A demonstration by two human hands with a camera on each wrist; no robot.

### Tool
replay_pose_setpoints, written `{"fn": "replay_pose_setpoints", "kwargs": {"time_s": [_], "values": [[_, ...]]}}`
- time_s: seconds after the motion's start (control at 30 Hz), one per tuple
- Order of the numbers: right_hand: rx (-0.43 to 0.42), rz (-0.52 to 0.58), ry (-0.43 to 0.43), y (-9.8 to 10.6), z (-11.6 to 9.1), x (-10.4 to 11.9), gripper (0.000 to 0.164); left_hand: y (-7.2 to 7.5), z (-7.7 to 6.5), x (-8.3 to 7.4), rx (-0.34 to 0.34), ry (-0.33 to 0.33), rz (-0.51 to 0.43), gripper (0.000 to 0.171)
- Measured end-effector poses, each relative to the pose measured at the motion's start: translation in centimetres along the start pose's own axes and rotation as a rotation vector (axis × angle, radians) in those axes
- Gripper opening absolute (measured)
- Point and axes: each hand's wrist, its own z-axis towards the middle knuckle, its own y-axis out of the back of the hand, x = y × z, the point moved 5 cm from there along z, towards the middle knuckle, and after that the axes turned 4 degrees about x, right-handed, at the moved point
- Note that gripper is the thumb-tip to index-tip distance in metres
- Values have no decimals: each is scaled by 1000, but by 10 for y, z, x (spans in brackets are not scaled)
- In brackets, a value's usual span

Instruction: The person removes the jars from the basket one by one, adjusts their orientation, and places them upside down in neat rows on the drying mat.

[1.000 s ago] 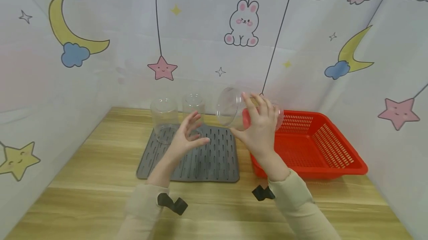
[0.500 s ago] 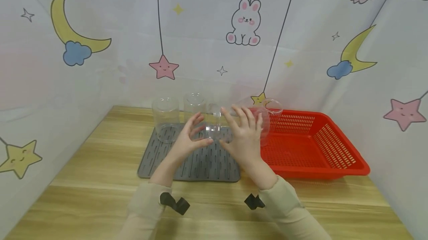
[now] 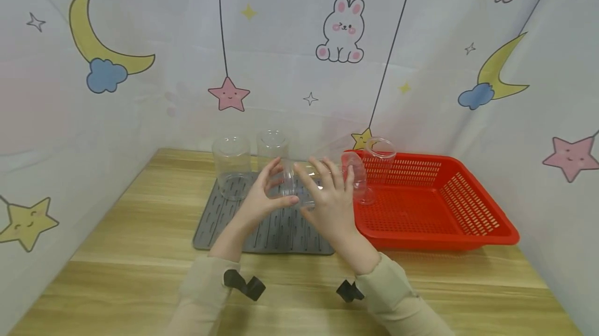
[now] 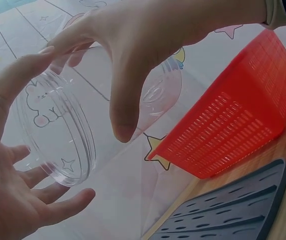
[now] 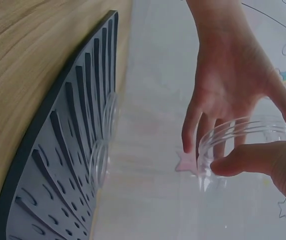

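Note:
In the head view my right hand (image 3: pixel 334 208) grips a clear jar (image 3: pixel 289 182) from above. The jar lies sideways in the air over the grey ridged mat (image 3: pixel 281 240), its rimmed mouth towards my left hand (image 3: pixel 259 198). The left fingers are spread around that mouth. In the left wrist view the left thumb tip is at the rim of the jar (image 4: pixel 82 145); whether it presses there I cannot tell. Two more clear jars, a wider one (image 3: pixel 231 159) and a narrower one (image 3: pixel 272 143), stand upside down at the back of the mat.
Right of the mat is a red perforated basket (image 3: pixel 444 245), with another clear jar (image 3: pixel 380 162) upright at its back left. The wooden table (image 3: pixel 117 253) meets a patterned curtain (image 3: pixel 304 76) behind.
My right hand has brought the jar left and down from above the basket, so its mouth is by the left hand. The left hand has hardly moved.

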Motion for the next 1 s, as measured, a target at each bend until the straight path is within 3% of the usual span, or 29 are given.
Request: {"fn": "replay_pose_setpoints", "kwargs": {"time_s": [0.33,0.73,0.87,1.0], "values": [[47,-34,57,-1,-3,3,98,0,0,1,1,33,27,94],[143,128,64,0,-3,-3,104,2,-2,0,-33,35,52,89],[103,200,67,3,-5,-10,102,3,-2,-2,-31,21,50,89],[-27,305,28,10,-6,-18,91,5,-2,-4,-42,-16,31,90]]}}
